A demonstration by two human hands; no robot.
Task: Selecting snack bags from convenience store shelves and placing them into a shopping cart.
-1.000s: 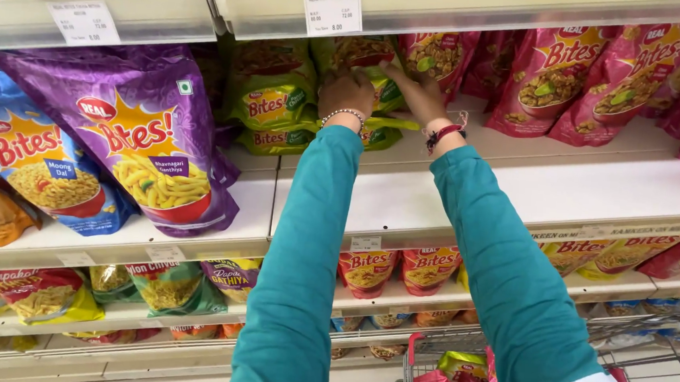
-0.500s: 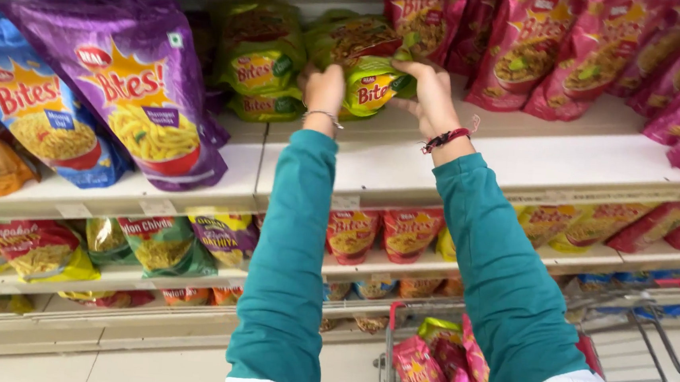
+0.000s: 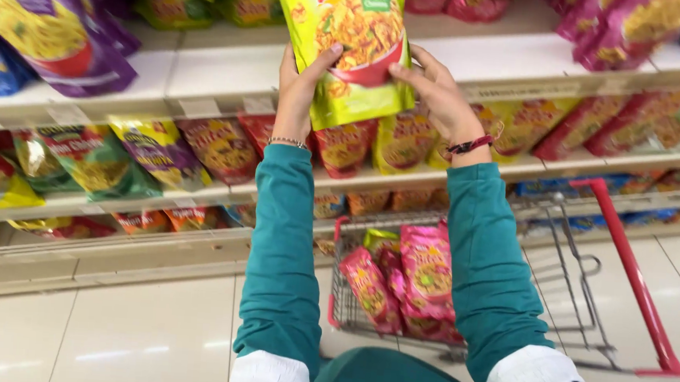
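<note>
Your left hand (image 3: 298, 84) grips the left edge of the yellow-green snack pouch (image 3: 350, 44) and your right hand (image 3: 435, 90) clasps its lower right edge, so both sit equally close. The pouch hangs upright between them, long axis vertical, printed face toward you, top pointing up past the frame, above the red shopping cart (image 3: 629, 275) near you.

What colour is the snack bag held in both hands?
Yellow-green snack bag with a red bowl picture; head view.
</note>
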